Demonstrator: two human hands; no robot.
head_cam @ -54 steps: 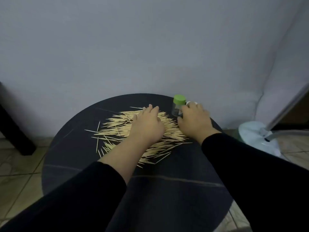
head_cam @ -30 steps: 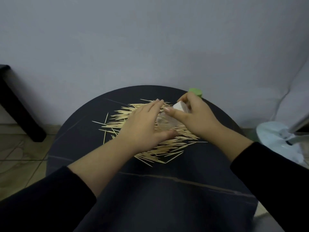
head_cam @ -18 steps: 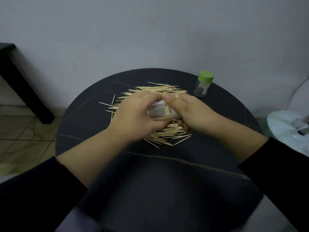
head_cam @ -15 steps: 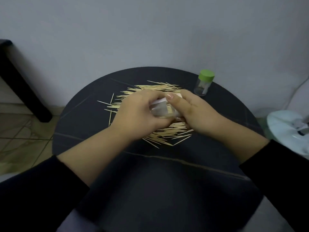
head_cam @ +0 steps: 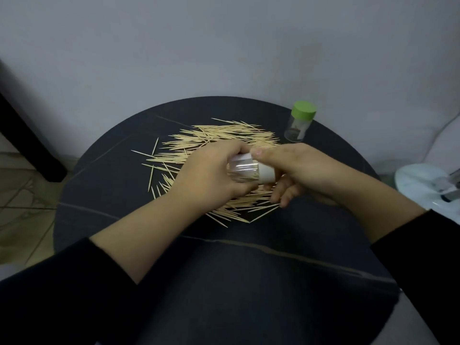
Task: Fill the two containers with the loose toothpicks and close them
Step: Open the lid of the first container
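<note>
Both hands are curled round one small jar: my left hand (head_cam: 211, 170) wraps the clear container (head_cam: 242, 170) by its body, and my right hand (head_cam: 298, 168) pinches its white cap (head_cam: 266, 173) between thumb and fingers. The jar lies on its side in the air, just above the heap of loose toothpicks (head_cam: 224, 135) on the round black table (head_cam: 249, 282). The cap looks seated on the mouth; I cannot tell whether it has begun to loosen, nor whether the pale lines in the glass are sticks inside or the pile showing through.

I judge this to be the very start. The second green-lidded container (head_cam: 297, 128) stands upright at the far right of the table, apart from the pile, closed and apparently near empty. Nearly everything remains: open both, gather the sticks, fill each, cap each.
</note>
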